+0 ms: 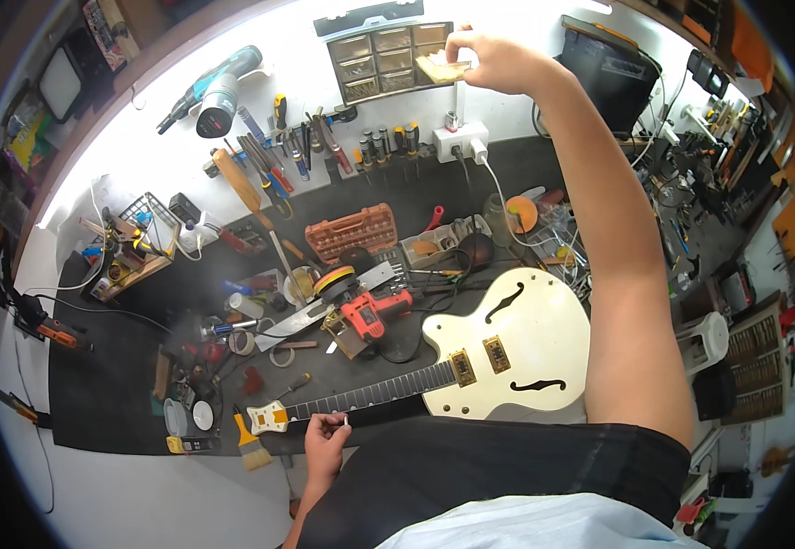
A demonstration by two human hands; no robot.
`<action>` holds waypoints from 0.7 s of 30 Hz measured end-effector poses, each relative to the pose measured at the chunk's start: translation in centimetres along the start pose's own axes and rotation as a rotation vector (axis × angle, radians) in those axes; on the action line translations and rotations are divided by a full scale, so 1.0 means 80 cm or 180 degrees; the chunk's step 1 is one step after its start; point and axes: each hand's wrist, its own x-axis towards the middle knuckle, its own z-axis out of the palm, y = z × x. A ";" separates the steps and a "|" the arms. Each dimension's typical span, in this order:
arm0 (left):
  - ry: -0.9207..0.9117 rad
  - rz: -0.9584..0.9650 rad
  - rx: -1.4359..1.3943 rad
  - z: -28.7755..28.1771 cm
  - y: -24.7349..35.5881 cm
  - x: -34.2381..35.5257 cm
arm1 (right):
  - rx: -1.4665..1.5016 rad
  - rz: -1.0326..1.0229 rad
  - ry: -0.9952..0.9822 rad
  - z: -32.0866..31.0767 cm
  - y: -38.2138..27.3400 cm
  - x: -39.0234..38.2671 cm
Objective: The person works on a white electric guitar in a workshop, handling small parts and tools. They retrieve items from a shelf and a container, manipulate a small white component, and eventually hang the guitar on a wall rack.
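A cream hollow-body electric guitar (544,343) lies across the bench, its neck toward the left and two gold pickups on its top. Just in front of the neck, near the headstock (268,418), my left hand (326,446) is closed in a pinch on a small white piece (345,420), too small to name. My right hand (498,62) reaches up to the wall and grips a small pale-yellow drawer (441,69) at the right side of the small-parts drawer cabinet (361,66). What lies inside that drawer cannot be made out.
Behind the guitar neck sits a red polisher (370,311). An orange socket set case (352,233) stands farther back. A paintbrush (251,448) lies by the front edge, left of the headstock. Screwdrivers and pliers hang on the wall; a white cord (498,188) runs from the power outlet (460,139).
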 end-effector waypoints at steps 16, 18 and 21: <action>0.0032 0.0010 -0.0030 0.003 -0.009 -0.006 | 0.0122 0.0279 -0.0195 -0.023 -0.011 -0.014; -0.0005 0.0004 -0.0003 0.002 -0.007 -0.006 | -0.0014 0.0016 -0.0157 -0.013 0.018 -0.003; 0.0000 -0.0073 0.0038 0.002 -0.005 -0.007 | 0.0128 -0.0757 0.0068 0.002 0.033 0.009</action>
